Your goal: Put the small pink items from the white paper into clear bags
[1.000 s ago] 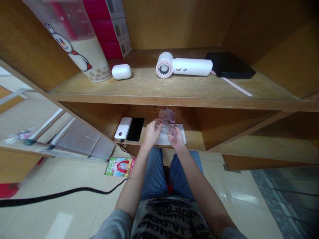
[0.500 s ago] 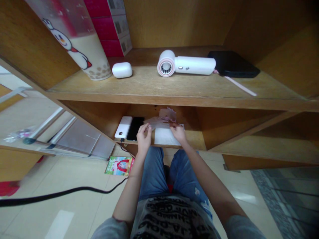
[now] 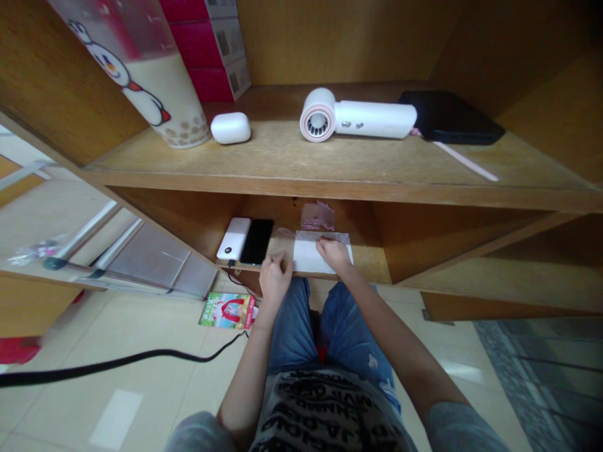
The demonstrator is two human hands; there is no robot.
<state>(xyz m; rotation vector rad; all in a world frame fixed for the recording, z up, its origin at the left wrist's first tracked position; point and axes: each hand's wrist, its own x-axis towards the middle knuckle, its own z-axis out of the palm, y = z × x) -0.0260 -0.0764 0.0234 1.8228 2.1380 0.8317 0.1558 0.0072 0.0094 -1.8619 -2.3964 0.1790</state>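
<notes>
1. White sheet (image 3: 306, 256) lies flat on the lower shelf (image 3: 372, 262), partly under the right hand (image 3: 333, 253). Looks like paper: probably very light, bendy, easy to crease. Best hold, I'd say: pinch a free corner or the front edge.
2. Right hand: fingers bent, tips down on the sheet near its back edge. Can't tell from here if anything is pinched.
3. Left hand (image 3: 274, 276): loosely curled at the shelf's front edge, just beside the black phone (image 3: 257, 242). Can't tell if it holds anything.
4. Clear bags (image 3: 316, 216) with small pink bits, behind the sheet. Likely soft, slippery film, near weightless; bits could spill if a bag is open. Take by the top rim, no squeezing.
5. Small clear piece (image 3: 286, 231) between phone and sheet; too faint to identify.
6. Writing: shirt (image 3: 325, 408) has big dark letters, maybe "MVP", rest lost in folds. Booklet (image 3: 228, 311) on the floor: print too small. Pink boxes (image 3: 200, 50): pale labels, unreadable. Cup (image 3: 179, 100): snowman cartoon, no brand name legible.
</notes>
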